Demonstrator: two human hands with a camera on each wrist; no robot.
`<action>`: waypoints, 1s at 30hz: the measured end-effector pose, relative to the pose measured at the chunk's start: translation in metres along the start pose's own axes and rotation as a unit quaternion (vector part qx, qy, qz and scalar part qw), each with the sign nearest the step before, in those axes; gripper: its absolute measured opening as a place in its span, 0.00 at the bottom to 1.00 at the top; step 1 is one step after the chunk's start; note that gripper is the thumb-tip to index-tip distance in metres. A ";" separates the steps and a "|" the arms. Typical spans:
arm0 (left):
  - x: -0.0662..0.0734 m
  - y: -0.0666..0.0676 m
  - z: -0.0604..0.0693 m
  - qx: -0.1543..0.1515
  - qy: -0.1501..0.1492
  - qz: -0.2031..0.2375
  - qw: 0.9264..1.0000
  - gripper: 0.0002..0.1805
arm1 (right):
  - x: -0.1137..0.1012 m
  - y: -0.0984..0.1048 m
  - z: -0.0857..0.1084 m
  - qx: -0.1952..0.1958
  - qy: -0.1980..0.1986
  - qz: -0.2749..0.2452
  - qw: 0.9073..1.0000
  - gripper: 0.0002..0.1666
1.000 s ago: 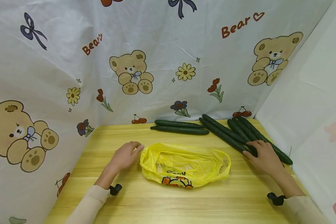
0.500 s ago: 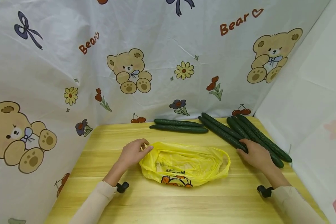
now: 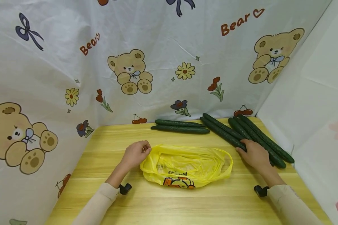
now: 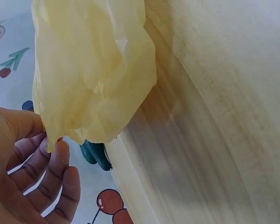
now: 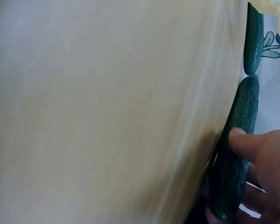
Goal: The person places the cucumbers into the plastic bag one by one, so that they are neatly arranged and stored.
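A yellow plastic bag [image 3: 183, 181] lies with its mouth open on the wooden table. At the bag's left end, my left hand [image 3: 133, 154] pinches its edge; the left wrist view shows thumb and index finger on the thin plastic [image 4: 93, 70], the other fingers loosely bent. To the right of the bag, my right hand [image 3: 255, 154] grips the near end of a dark green cucumber [image 3: 225, 134]. In the right wrist view the thumb lies across this cucumber [image 5: 242, 109], with fingers on its far side. A second cucumber [image 3: 218, 123] rests alongside it, partly behind the hand.
Two cucumbers [image 3: 180, 127] lie side by side along the table's back edge. More cucumbers [image 3: 266, 140] lie slanting at the right, near the white side wall [image 3: 312, 125]. A bear-printed cloth [image 3: 163, 47] stands behind the table [image 3: 157, 206].
My left hand has moved right to the bag's edge and pinched it. My right hand has moved left from the cucumbers at the right onto the slanting one.
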State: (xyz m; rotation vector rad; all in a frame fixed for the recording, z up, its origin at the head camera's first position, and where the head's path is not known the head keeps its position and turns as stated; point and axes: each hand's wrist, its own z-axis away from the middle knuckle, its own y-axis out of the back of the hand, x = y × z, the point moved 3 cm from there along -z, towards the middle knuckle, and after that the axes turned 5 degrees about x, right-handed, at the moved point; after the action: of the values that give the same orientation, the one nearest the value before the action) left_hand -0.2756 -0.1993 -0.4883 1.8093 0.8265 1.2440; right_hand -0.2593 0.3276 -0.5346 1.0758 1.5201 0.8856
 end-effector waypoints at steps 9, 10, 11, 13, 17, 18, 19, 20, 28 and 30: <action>-0.001 0.000 0.001 0.002 -0.003 -0.007 1.000 0.06 | -0.004 0.003 0.000 0.014 -0.013 -0.020 1.000 0.32; -0.001 0.000 0.001 0.002 -0.003 -0.007 1.000 0.06 | -0.004 0.004 -0.001 0.015 -0.014 -0.027 0.999 0.31; -0.001 0.000 0.002 0.001 -0.003 -0.006 1.000 0.05 | -0.004 0.005 -0.002 0.016 -0.015 -0.033 0.999 0.31; -0.001 0.000 0.003 0.001 -0.002 -0.005 1.000 0.05 | -0.006 0.006 -0.003 0.017 -0.015 -0.045 0.999 0.31; -0.002 0.000 0.004 0.001 -0.002 -0.002 1.000 0.06 | -0.008 0.008 -0.006 0.012 -0.020 -0.058 0.998 0.31; -0.003 0.000 0.004 0.001 -0.002 -0.002 1.000 0.06 | -0.009 0.009 -0.007 0.011 -0.021 -0.059 0.998 0.31; -0.003 0.000 0.004 0.000 -0.002 -0.003 1.000 0.06 | -0.009 0.010 -0.007 0.009 -0.022 -0.060 0.998 0.32; -0.003 0.000 0.004 0.000 -0.003 -0.003 1.000 0.06 | -0.010 0.010 -0.008 0.007 -0.023 -0.061 0.998 0.32; -0.001 0.003 0.004 0.000 -0.004 0.006 1.000 0.06 | -0.010 0.016 -0.006 -0.027 -0.050 -0.129 0.990 0.37; 0.000 0.004 0.005 -0.002 -0.003 0.007 1.000 0.06 | -0.010 0.018 -0.005 -0.029 -0.057 -0.141 0.988 0.37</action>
State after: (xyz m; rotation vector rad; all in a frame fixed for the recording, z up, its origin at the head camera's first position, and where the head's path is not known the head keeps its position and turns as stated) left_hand -0.2710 -0.2025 -0.4860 1.8180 0.8096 1.2469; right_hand -0.2602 0.3242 -0.5141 0.8295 1.4969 0.6557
